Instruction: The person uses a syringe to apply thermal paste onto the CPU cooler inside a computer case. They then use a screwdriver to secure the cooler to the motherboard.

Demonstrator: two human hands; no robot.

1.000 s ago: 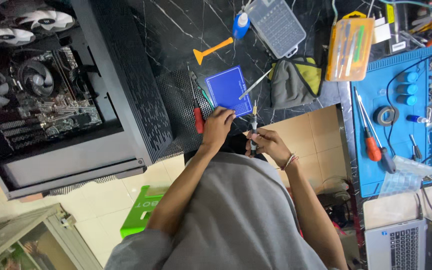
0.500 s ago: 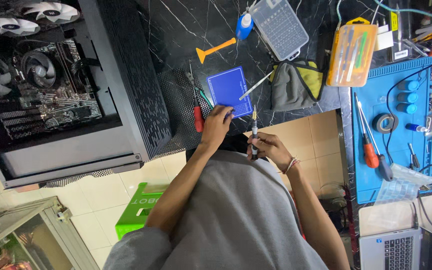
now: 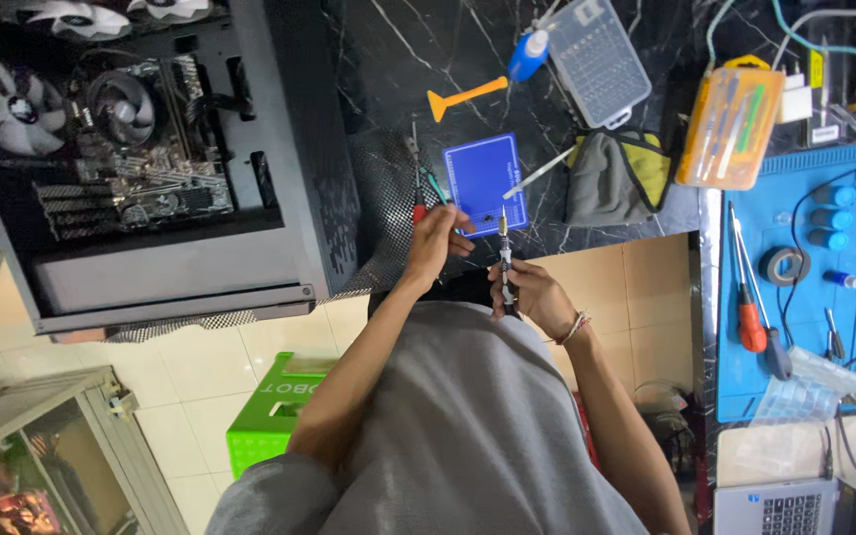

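My right hand (image 3: 529,295), a bracelet on its wrist, is shut on a slim precision screwdriver (image 3: 505,260) that stands with its tip up, just below a small blue square mat (image 3: 482,178). My left hand (image 3: 440,241) is beside it with fingers curled at the mat's lower left corner, close to a red-handled tool (image 3: 416,190). Whether the left fingers pinch anything small is not visible. Both hands hover at the edge of the black marble tabletop (image 3: 388,69), a few centimetres apart.
An open black computer case (image 3: 151,168) with fans and motherboard lies at left. On the table are an orange pry tool (image 3: 468,97), a clear bit case (image 3: 596,59), a grey-yellow pouch (image 3: 611,178) and an orange tool case (image 3: 730,129). A blue work mat (image 3: 814,297), a laptop (image 3: 795,505) and a green box (image 3: 269,411) are also in view.
The hands stay together near the blue mat. The screwdriver in my right hand now stands more upright, and the view has shifted slightly.
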